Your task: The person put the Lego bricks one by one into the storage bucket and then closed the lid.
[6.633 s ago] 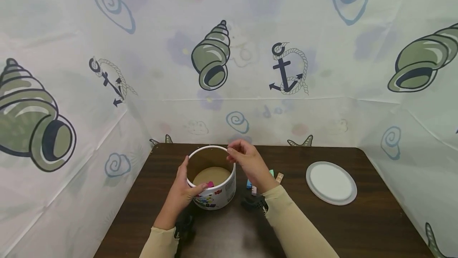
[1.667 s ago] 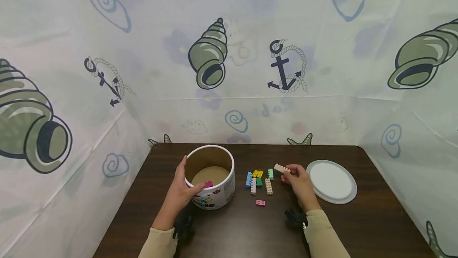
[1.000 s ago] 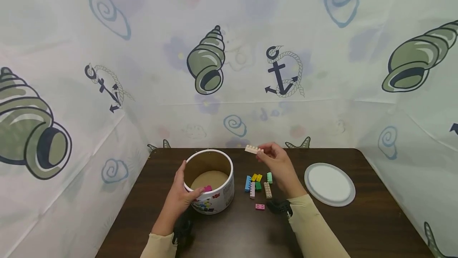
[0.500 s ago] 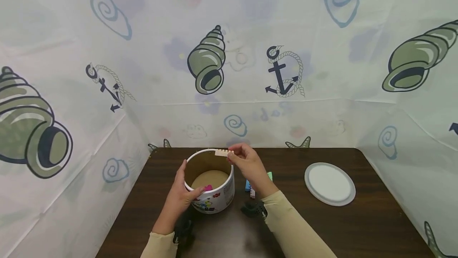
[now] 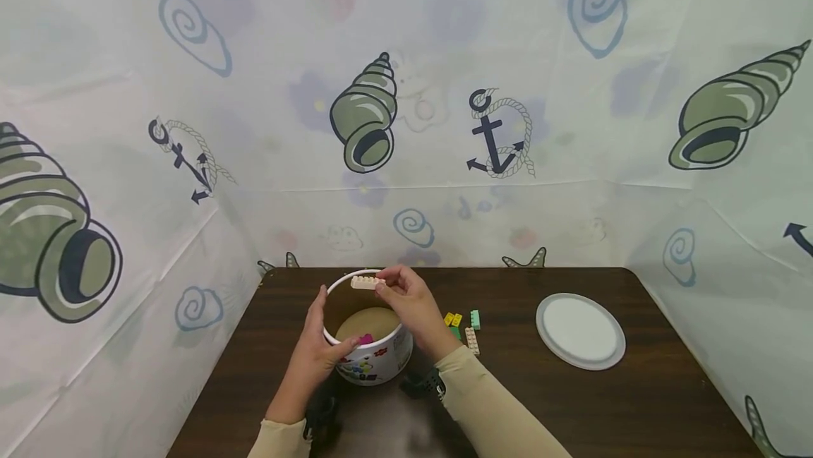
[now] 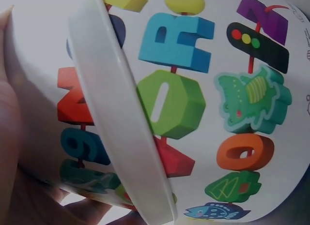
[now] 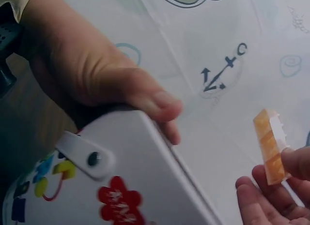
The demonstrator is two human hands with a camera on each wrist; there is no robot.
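My left hand (image 5: 315, 361) grips a round white bucket (image 5: 387, 366), with the thumb over the near rim and fingers along the outer left side. Over the bucket's open top, my right hand (image 5: 416, 308) pinches a long beige toy brick (image 5: 367, 283) by its right end. The brick's studs and hollow orange-lit underside show in the right wrist view, where the brick (image 7: 270, 147) sits between thumb and fingers. A magenta piece (image 5: 365, 339) shows just inside the near rim by the left thumb. Coloured pictures cover the bucket's wall (image 6: 232, 104) in the left wrist view.
Right of the bucket on the dark wooden table (image 5: 571, 416) lie two yellow bricks (image 5: 453, 319), a mint brick (image 5: 475, 320), a green brick (image 5: 455, 332) and another beige brick (image 5: 472, 340). The right forearm hides other bricks. A round white lid (image 5: 581, 331) lies farther right.
My right hand, at the bucket 6.6 seconds ago, later held the beige brick near the lid, then carried it left over the bucket. My left hand has kept its grip on the rim.
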